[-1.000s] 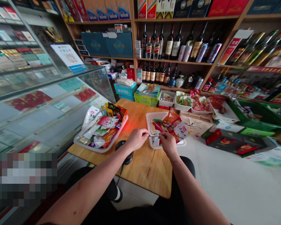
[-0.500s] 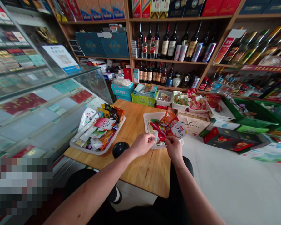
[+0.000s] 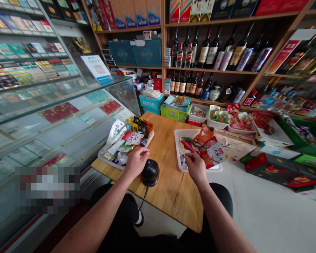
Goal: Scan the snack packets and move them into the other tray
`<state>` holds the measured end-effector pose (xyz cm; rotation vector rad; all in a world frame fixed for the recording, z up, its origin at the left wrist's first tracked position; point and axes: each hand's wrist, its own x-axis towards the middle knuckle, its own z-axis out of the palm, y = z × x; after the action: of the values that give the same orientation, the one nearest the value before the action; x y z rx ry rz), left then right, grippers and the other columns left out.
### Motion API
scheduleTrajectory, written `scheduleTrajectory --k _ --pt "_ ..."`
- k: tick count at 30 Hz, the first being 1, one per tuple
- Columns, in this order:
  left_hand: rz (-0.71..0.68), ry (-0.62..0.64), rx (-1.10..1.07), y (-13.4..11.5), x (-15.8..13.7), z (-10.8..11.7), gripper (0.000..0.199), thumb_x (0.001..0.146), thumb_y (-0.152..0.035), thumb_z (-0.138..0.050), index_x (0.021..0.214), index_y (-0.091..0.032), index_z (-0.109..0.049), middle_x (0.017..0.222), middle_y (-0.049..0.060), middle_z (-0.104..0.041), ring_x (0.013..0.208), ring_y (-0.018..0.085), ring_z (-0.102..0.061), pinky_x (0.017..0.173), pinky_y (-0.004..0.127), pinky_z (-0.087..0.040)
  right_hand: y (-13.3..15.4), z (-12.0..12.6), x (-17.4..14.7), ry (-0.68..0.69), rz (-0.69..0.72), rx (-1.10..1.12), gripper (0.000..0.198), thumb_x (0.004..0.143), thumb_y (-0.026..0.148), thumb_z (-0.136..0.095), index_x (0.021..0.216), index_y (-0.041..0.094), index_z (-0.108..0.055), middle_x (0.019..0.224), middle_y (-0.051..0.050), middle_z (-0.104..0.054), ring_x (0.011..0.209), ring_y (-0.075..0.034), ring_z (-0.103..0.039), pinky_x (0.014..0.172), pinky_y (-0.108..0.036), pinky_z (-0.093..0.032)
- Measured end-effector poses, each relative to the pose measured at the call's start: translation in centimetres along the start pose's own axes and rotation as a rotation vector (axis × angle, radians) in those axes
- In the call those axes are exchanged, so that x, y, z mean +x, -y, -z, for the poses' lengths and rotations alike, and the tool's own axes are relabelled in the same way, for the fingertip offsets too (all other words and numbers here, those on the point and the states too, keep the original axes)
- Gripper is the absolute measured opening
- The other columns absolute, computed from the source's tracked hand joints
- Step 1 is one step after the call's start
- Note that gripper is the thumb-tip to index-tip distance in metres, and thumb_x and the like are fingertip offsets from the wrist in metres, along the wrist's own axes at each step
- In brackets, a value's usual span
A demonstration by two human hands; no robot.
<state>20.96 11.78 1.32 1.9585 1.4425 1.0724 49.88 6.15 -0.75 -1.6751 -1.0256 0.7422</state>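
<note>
My left hand (image 3: pixel 137 161) hovers over the near rim of a white tray (image 3: pixel 103 157) piled with mixed snack packets (image 3: pixel 129 137). Its fingers are loosely curled and nothing shows in them. A black dome-shaped barcode scanner (image 3: pixel 150 172) with a cable sits on the wooden table (image 3: pixel 171 189), just right of that hand. My right hand (image 3: pixel 196 168) is at the front of a second white tray (image 3: pixel 179 160). Its fingertips pinch a small snack packet (image 3: pixel 186 157) among red and orange packets (image 3: pixel 210 149).
A glass display counter (image 3: pixel 68 116) with flat boxes runs along the left. Wooden shelves of wine bottles (image 3: pixel 205 52) stand behind. Small bins of snacks (image 3: pixel 218 116), cartons (image 3: pixel 151 100) and green crates (image 3: pixel 305 140) crowd the floor beyond and to the right of the table.
Both hands held one small packet over the right tray. My left hand has let go and swung left past the scanner to the left tray. My right hand stayed at the right tray.
</note>
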Motion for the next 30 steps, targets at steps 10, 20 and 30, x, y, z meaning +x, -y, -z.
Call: scheduleTrajectory --k 10,20,30 --pt "0.006 -0.175 0.707 11.2 0.8 6.1 0.037 0.087 -0.023 -0.062 0.121 -0.020 -0.074 0.126 0.015 -0.069 0.114 0.037 -0.059 0.101 0.051 -0.042 2.5 -5.0 -0.4 0.147 0.120 -0.058 0.032 0.083 0.045 -0.061 0.098 0.019 -0.074 0.078 -0.004 -0.072 0.072 -0.019 -0.065 0.070 -0.031 -0.048" --pt "-0.124 -0.290 0.572 11.1 1.6 9.5 0.029 0.099 -0.032 -0.050 0.103 -0.019 -0.076 0.118 0.013 -0.074 0.110 0.030 -0.064 0.103 0.045 -0.044 7.9 -9.0 -1.1 0.301 0.267 -0.066 0.025 0.086 0.037 -0.059 0.095 0.019 -0.073 0.088 -0.004 -0.074 0.079 -0.018 -0.068 0.076 -0.030 -0.050" --pt "0.280 -0.330 -0.446 6.3 1.7 12.9 0.042 0.079 -0.054 -0.075 0.097 -0.017 -0.069 0.089 0.004 -0.071 0.074 0.017 -0.064 0.064 0.026 -0.052 11.3 -12.9 -1.2 0.387 0.383 -0.033 0.019 0.087 0.030 -0.058 0.093 0.019 -0.073 0.087 -0.002 -0.074 0.078 -0.016 -0.065 0.075 -0.027 -0.048"
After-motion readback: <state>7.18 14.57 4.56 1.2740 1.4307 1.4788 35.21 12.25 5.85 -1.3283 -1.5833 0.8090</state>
